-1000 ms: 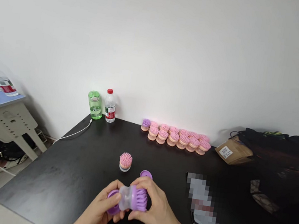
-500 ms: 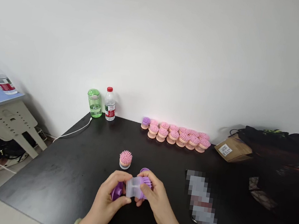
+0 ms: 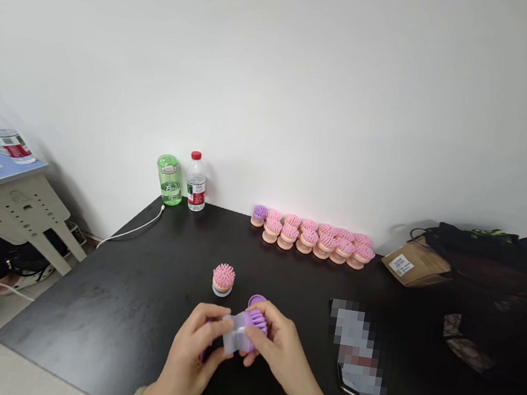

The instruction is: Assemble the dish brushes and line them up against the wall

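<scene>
My right hand (image 3: pixel 283 349) is closed around a purple scrub brush (image 3: pixel 256 323), its soft bristles turned to the right. The brush's translucent body (image 3: pixel 234 337) points left, toward my left hand (image 3: pixel 196 346). That hand is closed, with a purple plastic part (image 3: pixel 205 350) mostly hidden in its palm and its fingertips at the rim of the translucent body. Just beyond my right fingers, a round purple piece (image 3: pixel 257 300) shows partly. A pink scrub brush (image 3: pixel 223 278) stands bristles up on the black table (image 3: pixel 128 309), a little past my hands.
Along the wall stand rows of pink brushes (image 3: pixel 308 238) with one purple-topped brush (image 3: pixel 259 214) at the left end. A green bottle (image 3: pixel 169 182) and a water bottle (image 3: pixel 197 184) stand at the back left. To the right are a phone (image 3: pixel 359 354), paper bag (image 3: pixel 415 263) and black bag (image 3: pixel 489 310).
My left fingers have shifted over the translucent body's end, and the purple part in that palm is more hidden. The view has moved slightly; my right hand keeps its hold.
</scene>
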`<state>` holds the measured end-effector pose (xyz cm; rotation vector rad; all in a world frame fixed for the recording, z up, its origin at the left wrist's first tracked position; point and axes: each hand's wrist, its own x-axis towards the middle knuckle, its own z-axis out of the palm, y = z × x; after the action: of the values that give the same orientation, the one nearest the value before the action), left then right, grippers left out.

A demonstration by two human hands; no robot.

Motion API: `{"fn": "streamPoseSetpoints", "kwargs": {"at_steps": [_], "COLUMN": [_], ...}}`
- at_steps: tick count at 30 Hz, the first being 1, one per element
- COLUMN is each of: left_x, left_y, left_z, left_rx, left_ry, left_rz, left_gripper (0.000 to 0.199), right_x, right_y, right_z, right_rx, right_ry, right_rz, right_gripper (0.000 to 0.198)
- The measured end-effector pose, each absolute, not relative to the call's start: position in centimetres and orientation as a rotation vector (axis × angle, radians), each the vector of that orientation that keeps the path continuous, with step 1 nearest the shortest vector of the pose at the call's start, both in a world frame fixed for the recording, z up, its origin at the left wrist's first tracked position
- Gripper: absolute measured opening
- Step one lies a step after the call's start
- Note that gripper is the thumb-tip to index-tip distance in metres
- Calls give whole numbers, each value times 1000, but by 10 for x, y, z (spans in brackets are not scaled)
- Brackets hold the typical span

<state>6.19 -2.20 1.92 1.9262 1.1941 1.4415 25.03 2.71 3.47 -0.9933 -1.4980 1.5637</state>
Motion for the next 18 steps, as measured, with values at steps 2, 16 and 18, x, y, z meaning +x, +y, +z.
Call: {"fn": "streamPoseSetpoints", "kwargs": {"at_steps": [2,16,18], "left_x": [62,68,68], "left_y": [-22,-21,-22], "left_z": [17,30,26], "left_rx": [2102,1578,1939], "left_ry": [1151,1195,1150], "left_rz": [1489,1383,1441], "left_gripper": [40,32,33], "right_x": [247,252,253], "right_y": [27,27,28], "right_z": [33,40,40], "right_rx": [-936,-985,-1027], "right_ry": [-1361,-1517,-1549], "right_rz": [1715,1432,1395], "right_gripper": [41,34,30]}}
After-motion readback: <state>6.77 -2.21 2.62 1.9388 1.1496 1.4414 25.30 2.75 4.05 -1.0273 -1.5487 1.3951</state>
